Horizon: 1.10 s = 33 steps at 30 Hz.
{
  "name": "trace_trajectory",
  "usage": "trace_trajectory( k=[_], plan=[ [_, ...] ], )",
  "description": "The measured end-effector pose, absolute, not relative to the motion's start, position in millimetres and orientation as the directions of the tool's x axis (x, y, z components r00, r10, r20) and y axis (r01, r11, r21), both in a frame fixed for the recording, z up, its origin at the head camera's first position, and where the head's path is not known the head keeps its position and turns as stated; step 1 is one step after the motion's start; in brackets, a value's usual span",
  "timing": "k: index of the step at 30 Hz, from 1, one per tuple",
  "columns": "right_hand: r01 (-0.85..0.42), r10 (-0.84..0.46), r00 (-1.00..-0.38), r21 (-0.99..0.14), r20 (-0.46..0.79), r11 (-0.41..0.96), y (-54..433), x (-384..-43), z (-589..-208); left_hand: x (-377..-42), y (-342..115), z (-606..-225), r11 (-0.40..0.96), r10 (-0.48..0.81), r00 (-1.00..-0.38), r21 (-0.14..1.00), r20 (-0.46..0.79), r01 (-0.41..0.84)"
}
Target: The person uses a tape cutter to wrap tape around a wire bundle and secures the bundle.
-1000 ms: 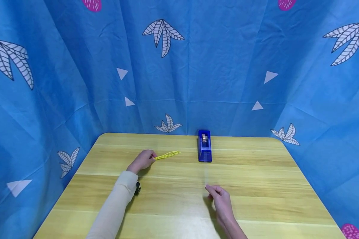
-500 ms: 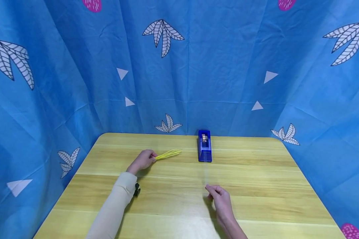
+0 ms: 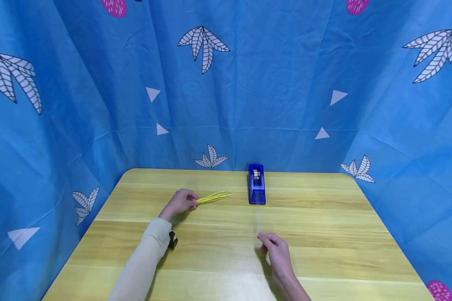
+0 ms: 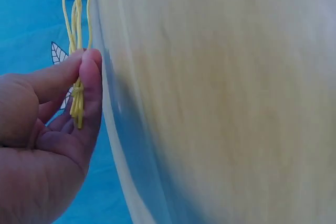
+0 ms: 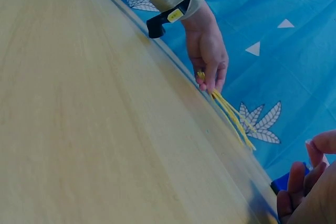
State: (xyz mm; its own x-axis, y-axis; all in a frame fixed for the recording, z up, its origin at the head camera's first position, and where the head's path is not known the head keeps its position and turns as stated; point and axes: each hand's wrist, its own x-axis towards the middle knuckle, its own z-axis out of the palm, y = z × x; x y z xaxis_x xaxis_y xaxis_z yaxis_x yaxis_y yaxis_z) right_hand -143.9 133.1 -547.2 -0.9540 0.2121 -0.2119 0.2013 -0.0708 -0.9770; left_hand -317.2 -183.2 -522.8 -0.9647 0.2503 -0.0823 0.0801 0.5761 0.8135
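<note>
My left hand (image 3: 182, 200) pinches a bundle of thin yellow cords (image 3: 214, 197) between thumb and fingers, over the left part of the table. A small knot (image 4: 77, 91) ties the cords near their short end, as the left wrist view shows; the loose lengths stretch to the right. With thumb and forefinger my right hand (image 3: 278, 251) pinches the end of a strip of clear tape (image 3: 258, 219). That strip runs taut from a blue tape dispenser (image 3: 257, 184), which stands at the table's back with a small roll in it.
The wooden table (image 3: 211, 259) has rounded back corners. A blue patterned curtain (image 3: 278, 92) hangs behind it and along both sides. On the left wrist sits a black strap piece (image 3: 173, 240).
My left hand and the cords have shifted slightly to the right; the cords spread apart, then drew closer together. My right hand keeps its hold on the tape. The head view has tilted slightly.
</note>
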Motion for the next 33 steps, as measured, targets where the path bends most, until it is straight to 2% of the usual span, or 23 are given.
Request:
trace_trajectory(
  k=[10, 18, 33],
  plan=[
    [0.206, 0.204, -0.955, -0.976, -0.217, -0.075, 134, -143, -546, -314, -175, -523, 0.479, 0.273, -0.962, 0.869, -0.014, 0.124],
    [0.206, 0.202, -0.955, -0.976, -0.217, -0.072, 134, -142, -547, -308, -165, -525, 0.436, 0.309, -0.951, 0.891, -0.014, 0.129],
    [0.2, 0.205, -0.956, -0.977, -0.211, -0.073, 134, -143, -547, -301, -158, -527, 0.532, 0.305, -0.948, 0.841, -0.087, 0.094]
  ],
)
